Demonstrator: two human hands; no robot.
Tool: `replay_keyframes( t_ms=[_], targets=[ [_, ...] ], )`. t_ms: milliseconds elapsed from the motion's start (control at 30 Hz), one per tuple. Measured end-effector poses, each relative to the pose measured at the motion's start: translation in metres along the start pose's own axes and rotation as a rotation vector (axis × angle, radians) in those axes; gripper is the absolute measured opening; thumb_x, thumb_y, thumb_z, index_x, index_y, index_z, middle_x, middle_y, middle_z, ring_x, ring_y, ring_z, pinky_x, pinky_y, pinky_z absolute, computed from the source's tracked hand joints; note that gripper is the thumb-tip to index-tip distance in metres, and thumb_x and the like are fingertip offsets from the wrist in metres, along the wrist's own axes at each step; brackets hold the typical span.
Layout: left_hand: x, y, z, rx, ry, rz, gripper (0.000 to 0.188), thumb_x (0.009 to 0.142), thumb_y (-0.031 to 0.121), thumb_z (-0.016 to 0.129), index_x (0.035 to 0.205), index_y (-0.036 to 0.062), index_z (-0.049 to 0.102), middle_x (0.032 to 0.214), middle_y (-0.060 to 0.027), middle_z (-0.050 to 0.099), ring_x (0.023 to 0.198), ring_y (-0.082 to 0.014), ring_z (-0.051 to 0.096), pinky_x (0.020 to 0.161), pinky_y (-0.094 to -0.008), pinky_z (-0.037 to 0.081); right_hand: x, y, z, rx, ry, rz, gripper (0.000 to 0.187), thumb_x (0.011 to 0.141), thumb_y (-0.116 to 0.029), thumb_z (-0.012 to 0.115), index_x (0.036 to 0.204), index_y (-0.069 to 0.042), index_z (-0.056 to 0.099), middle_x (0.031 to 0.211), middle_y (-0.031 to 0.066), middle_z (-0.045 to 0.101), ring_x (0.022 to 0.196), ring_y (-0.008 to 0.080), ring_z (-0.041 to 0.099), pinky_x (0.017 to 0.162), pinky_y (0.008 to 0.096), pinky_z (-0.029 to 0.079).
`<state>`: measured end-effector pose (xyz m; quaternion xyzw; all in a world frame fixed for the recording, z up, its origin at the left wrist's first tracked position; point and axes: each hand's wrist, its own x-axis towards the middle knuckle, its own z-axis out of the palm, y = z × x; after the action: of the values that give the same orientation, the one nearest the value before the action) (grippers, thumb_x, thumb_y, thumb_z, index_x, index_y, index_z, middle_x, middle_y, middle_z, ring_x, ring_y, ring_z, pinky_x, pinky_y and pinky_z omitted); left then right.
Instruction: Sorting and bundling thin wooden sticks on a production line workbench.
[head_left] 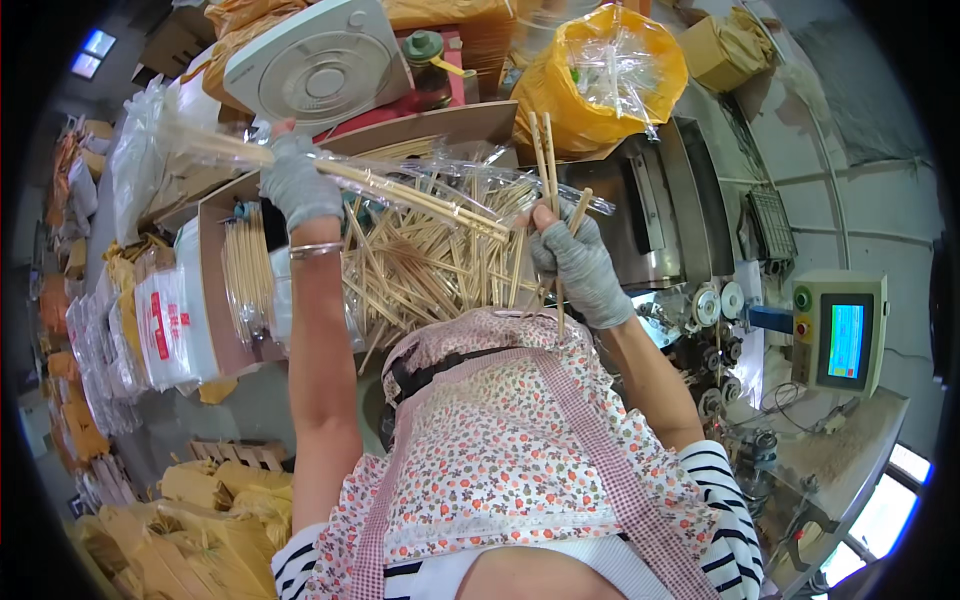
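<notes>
My left hand (302, 180), in a grey fingertip-less glove, is closed around long chopsticks (415, 195) in clear plastic film. Their left end is smeared by motion; the right end reaches close to my other hand. My right hand (585, 268), gloved alike, grips several bare chopsticks (548, 165) that stand roughly upright, one of them leaning apart. Clear film also trails past its fingertips, but whether they pinch it I cannot tell. Beneath both hands lies a jumbled heap of loose chopsticks (420, 265) in an open cardboard box (225, 330).
A white fan-like appliance (325, 75) and a green-lidded jar (425, 50) stand beyond the box. Behind my right hand is a yellow bag (555, 110) with clear film inside. Machinery with rollers (706, 305) and a control screen (845, 335) stands at right.
</notes>
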<state>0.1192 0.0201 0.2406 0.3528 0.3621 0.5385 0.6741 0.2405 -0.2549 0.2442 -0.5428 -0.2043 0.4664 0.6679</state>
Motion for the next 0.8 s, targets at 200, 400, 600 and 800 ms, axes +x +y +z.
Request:
replay_keyframes(
  t_ms=[200, 400, 600, 800],
  targets=[
    [0.009, -0.018, -0.009, -0.056, 0.125, 0.056, 0.017, 0.086, 0.021, 0.056, 0.090, 0.0043, 0.057, 0.058, 0.0028, 0.043, 0.049, -0.0091, 0.042, 0.045, -0.0239, 0.034, 0.001, 0.007, 0.010, 0.051, 0.163, -0.070, 0.019, 0.087, -0.025, 0.060, 0.091, -0.006, 0.058, 0.054, -0.0078, 0.038, 0.048, 0.0014, 0.033, 0.044, 0.0174, 0.026],
    [-0.004, -0.018, 0.000, 0.000, 0.319, 0.040, 0.017, 0.085, 0.022, 0.056, 0.083, 0.0055, 0.059, 0.058, 0.0045, 0.041, 0.051, -0.0084, 0.037, 0.050, -0.0242, 0.033, 0.008, 0.002, 0.018, -0.038, 0.157, -0.108, 0.032, 0.078, -0.022, 0.070, 0.101, -0.005, 0.058, 0.067, -0.0079, 0.047, 0.051, -0.0002, 0.036, 0.046, 0.0157, 0.028],
    [-0.002, -0.035, -0.016, 0.018, 0.309, 0.024, 0.020, 0.087, 0.025, 0.056, 0.090, 0.0057, 0.061, 0.063, 0.0039, 0.045, 0.058, -0.0078, 0.041, 0.051, -0.0242, 0.035, 0.014, 0.005, 0.025, 0.122, 0.203, -0.089, 0.016, 0.083, -0.017, 0.064, 0.091, -0.009, 0.053, 0.068, -0.0060, 0.050, 0.048, -0.0002, 0.035, 0.044, 0.0164, 0.028],
    [-0.029, -0.048, -0.011, 0.086, 0.406, -0.076, 0.020, 0.089, 0.024, 0.053, 0.095, 0.0066, 0.060, 0.068, 0.0015, 0.050, 0.060, -0.0094, 0.047, 0.049, -0.0264, 0.040, 0.032, 0.000, 0.026, 0.330, 0.289, -0.104, 0.015, 0.086, -0.020, 0.062, 0.093, -0.008, 0.057, 0.069, -0.0057, 0.050, 0.047, 0.0000, 0.034, 0.042, 0.0172, 0.026]
  ],
)
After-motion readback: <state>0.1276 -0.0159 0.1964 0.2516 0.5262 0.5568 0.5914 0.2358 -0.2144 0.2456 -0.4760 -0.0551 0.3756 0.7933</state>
